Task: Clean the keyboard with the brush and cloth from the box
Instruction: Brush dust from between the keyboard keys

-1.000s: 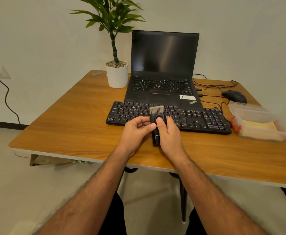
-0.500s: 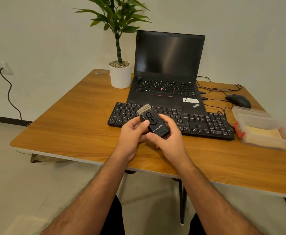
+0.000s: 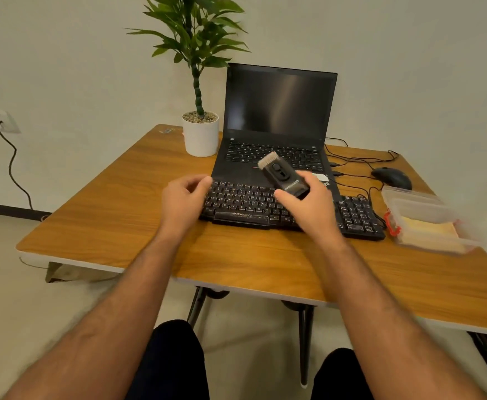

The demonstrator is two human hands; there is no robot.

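Right hand (image 3: 311, 209) gripping, left hand (image 3: 183, 197) loose (fingers curled)

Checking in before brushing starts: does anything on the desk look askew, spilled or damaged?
Nothing stands out. The keyboard lies flat before the laptop, the box sits at the table's right with the cloth inside, and the right hand holds the brush. No spill or damage shows.

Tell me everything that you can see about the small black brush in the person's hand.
The small black brush has a flat, rectangular body of what looks like plastic, with a tuft of pale bristles at its far end and an oval slider on its upper face. Faint printing near its lower end is unreadable. It is tilted, bristles pointing up and away to the left, above the black keyboard without touching it. Only the right hand holds it, thumb and fingers gripping its lower end.
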